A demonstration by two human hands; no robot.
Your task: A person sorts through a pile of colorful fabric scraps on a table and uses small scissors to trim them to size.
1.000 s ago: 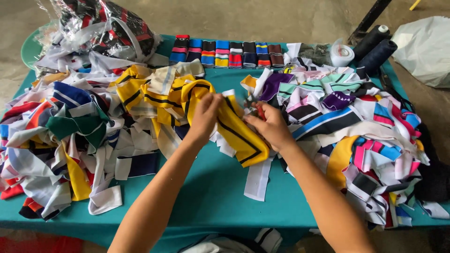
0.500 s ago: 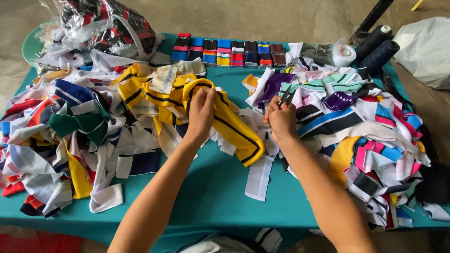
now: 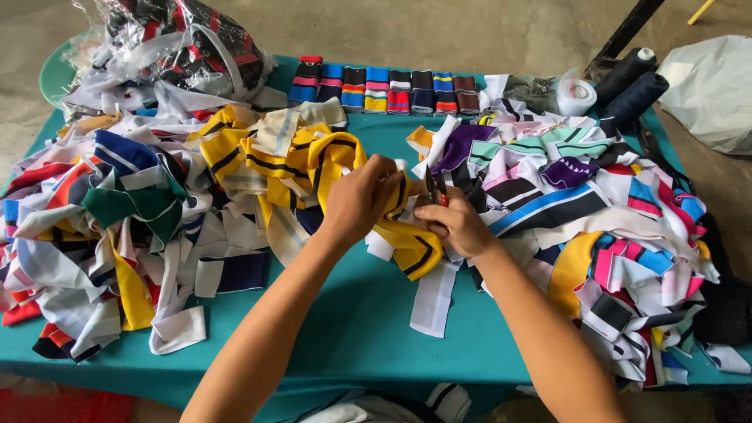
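Observation:
My left hand (image 3: 359, 197) is closed on a yellow knit strip with black stripes (image 3: 410, 246), bunching it up over the teal table (image 3: 345, 329). My right hand (image 3: 456, 225) sits right beside it, nearly touching. It grips a small dark and red cutting tool (image 3: 436, 190) at the strip's edge. The strip's lower end folds down under both hands, and its other end runs back into the yellow pieces (image 3: 258, 160) to the left. A white strip (image 3: 433, 298) lies just below my right hand.
Heaps of striped fabric strips lie to the left (image 3: 117, 219) and right (image 3: 619, 227). A row of folded striped pieces (image 3: 376, 88) lines the far edge. A plastic bag of fabric (image 3: 184, 43), two dark thread cones (image 3: 634, 86), a white roll (image 3: 576, 94) and a white sack (image 3: 713, 86) stand at the back.
My left hand has pulled the yellow strip rightward and bunched it. Both hands have come together, with the cutting tool now at the strip.

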